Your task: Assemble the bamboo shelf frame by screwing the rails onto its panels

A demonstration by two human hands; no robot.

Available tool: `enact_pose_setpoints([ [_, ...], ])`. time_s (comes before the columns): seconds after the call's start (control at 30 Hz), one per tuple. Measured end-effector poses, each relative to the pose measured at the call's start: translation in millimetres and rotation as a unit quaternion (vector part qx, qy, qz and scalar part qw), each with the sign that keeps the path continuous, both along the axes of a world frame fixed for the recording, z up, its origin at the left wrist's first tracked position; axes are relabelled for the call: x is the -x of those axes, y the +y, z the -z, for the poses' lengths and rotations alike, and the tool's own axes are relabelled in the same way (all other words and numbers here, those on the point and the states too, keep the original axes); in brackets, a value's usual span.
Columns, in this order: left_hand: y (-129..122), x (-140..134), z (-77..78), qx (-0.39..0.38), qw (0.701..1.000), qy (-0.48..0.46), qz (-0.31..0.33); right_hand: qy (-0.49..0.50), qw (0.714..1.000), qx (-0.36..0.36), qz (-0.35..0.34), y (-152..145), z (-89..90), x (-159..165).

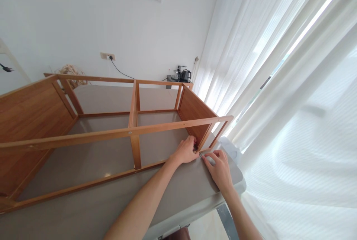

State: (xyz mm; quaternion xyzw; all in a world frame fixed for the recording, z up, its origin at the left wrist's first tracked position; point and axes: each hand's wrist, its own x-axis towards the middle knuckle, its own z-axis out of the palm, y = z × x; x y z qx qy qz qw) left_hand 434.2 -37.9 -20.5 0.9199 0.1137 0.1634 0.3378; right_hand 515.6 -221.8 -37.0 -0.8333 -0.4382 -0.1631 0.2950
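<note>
A brown wooden shelf frame [135,141] lies on a grey-covered table [178,191]. At its lower right corner, my left hand [185,151] is closed around the bottom rail and corner post, with a small dark thing just visible by its fingers that I cannot make out. Close to its right, my right hand [220,167] pinches a small thin metal piece [200,155] between thumb and forefinger, against the outside of the same corner. The piece looks like a screw or the end of a key; its kind is too small to tell.
White curtains [301,121] hang along the right, close to the table's end. Behind the frame stand a black kettle [186,74] on a small cabinet and a bundle of pale strips [71,72]. A black cord [121,72] runs from a wall socket [107,56].
</note>
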Motion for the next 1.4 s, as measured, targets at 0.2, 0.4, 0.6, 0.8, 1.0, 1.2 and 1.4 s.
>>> enact_pose_setpoints([
  [0.2,-1,0,-0.1,-0.009,1.0,0.002,0.0,0.018,0.999,0.017,-0.039,0,-0.1,0],
  [0.4,-2,-1,3.5,-0.01,1.0,-0.004,-0.007,0.023,0.998,0.014,-0.063,2,-0.2,-1],
  [0.6,-1,-3,7.5,-0.006,1.0,-0.016,-0.003,0.01,0.998,0.008,-0.061,0,-3.4,3],
  [0.8,-2,-4,6.5,-0.009,1.0,-0.001,-0.012,0.031,0.996,-0.029,-0.083,-2,-7.8,7],
  [1.0,-2,-2,4.5,-0.011,1.0,0.002,-0.009,0.117,0.99,-0.029,-0.073,-5,-9.3,9],
  [1.2,-2,-3,6.4,-0.01,1.0,-0.006,-0.008,0.139,0.986,-0.053,-0.078,-6,-11.3,11],
  [1.4,0,-4,9.3,-0.017,1.0,-0.017,-0.005,0.134,0.985,-0.08,-0.074,-3,-11.7,16],
])
